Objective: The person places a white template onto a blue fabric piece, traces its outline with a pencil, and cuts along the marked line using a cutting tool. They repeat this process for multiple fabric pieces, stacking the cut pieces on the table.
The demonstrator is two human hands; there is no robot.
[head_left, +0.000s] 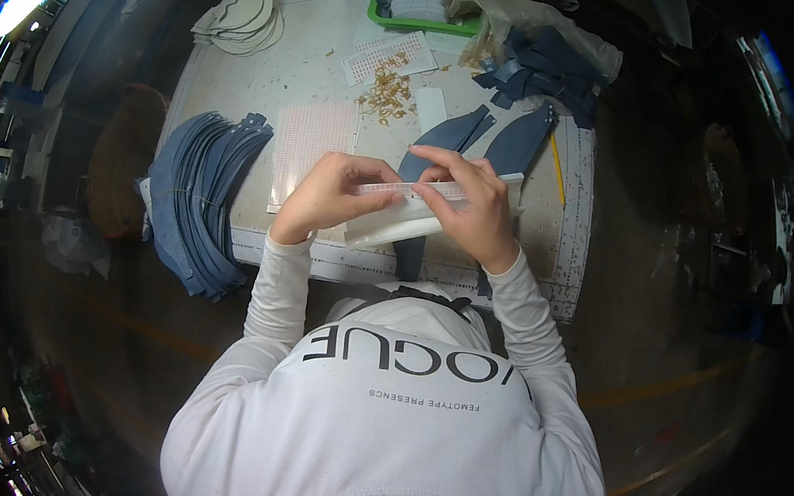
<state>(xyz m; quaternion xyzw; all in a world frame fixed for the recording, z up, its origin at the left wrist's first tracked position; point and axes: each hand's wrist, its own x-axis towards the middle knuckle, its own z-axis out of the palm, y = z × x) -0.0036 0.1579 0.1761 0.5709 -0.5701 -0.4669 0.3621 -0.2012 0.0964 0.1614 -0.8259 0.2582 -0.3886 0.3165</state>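
Observation:
Between both hands, above the near edge of the table, is a white sheet (pixel 385 226) bent over, with a row of small printed marks along its upper fold. My left hand (pixel 334 189) pinches the left part of that fold. Thumb and fingers of my right hand (pixel 474 204) close on it near the middle, the fingertips partly hidden. Beneath and beyond the sheet lie long blue-grey cut pieces (pixel 522 143), tapered at the far end. A pale sheet with rows of small red marks (pixel 314 149) lies flat beside my left hand.
A thick fanned stack of blue-grey pieces (pixel 196 200) overhangs the table's (pixel 262 63) left edge. Farther back are white cut pieces (pixel 245 18), scattered tan bits (pixel 390 94), a marked card (pixel 386 59), a green tray (pixel 418 24) and a dark fabric heap (pixel 553 67). A yellow pencil (pixel 557 170) lies right.

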